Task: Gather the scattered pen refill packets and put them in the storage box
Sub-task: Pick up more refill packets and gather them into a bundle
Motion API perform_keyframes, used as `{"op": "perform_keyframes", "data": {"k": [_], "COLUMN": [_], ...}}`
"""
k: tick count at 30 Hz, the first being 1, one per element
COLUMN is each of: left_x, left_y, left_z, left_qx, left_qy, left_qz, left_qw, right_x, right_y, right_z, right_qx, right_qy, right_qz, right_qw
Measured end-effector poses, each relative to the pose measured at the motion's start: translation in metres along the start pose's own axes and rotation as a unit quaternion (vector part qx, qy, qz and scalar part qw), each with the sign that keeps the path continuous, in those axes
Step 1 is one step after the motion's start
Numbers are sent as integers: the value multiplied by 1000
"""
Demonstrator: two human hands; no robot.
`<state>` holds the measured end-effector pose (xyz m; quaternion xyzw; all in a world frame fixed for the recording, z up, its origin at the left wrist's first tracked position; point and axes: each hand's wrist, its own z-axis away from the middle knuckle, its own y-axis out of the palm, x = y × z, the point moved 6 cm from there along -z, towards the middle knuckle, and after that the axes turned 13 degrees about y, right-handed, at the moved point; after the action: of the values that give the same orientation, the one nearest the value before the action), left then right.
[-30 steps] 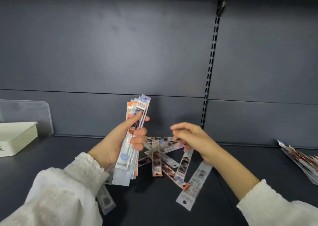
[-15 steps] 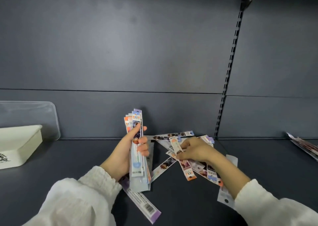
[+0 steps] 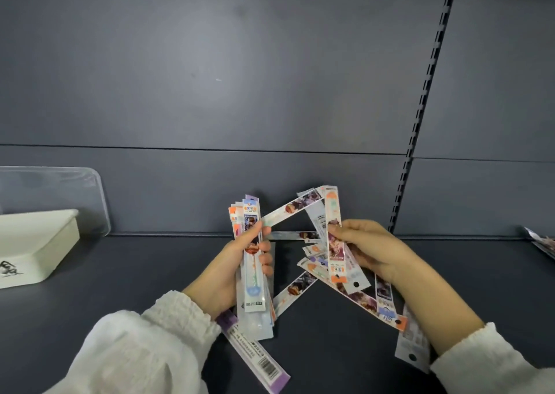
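Note:
My left hand (image 3: 228,270) grips an upright stack of pen refill packets (image 3: 252,261) above the dark shelf. My right hand (image 3: 369,248) is shut on a fanned bunch of packets (image 3: 335,237), lifted off the shelf, one standing upright and others slanting down to the right. More loose packets lie on the shelf: a purple-edged one (image 3: 255,354) under my left wrist, one (image 3: 295,288) between my hands, and one (image 3: 413,348) under my right forearm. The white storage box (image 3: 39,243) stands at the far left, open.
A clear plastic lid (image 3: 60,189) leans against the back wall behind the box. Another pile of packets (image 3: 543,243) lies at the far right edge of the dark shelf (image 3: 135,273). A slotted upright (image 3: 420,117) runs down the back panel.
My right hand closed on several packets lying on the shelf and has lifted them up in a fan. My left hand keeps its stack upright.

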<state>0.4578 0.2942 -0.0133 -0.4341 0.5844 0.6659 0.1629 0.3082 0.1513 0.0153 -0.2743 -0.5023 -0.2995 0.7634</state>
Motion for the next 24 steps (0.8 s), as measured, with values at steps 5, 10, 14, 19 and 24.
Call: {"op": "perform_keyframes", "data": {"k": [5, 10, 14, 19, 24], "left_x": [-1, -2, 3, 2, -4], "left_y": [3, 2, 4, 12, 11], "left_z": [3, 4, 5, 9, 10], "left_qx": [-5, -36, -34, -7, 4], "left_qy": [-1, 2, -14, -2, 31], "left_qz": [-12, 1, -30, -30, -77], "left_qw": [1000, 999, 999, 1000, 997], "right_x": [-8, -1, -4, -2, -4], "right_y": [-13, -14, 14, 42, 59], "right_z": [-8, -2, 9, 19, 25], "right_qx": [-37, -123, 53, 94, 103], "right_qy": [21, -27, -12, -46, -53], "right_qz": [96, 209, 34, 22, 76], "right_qw": [994, 970, 998, 994, 990]}}
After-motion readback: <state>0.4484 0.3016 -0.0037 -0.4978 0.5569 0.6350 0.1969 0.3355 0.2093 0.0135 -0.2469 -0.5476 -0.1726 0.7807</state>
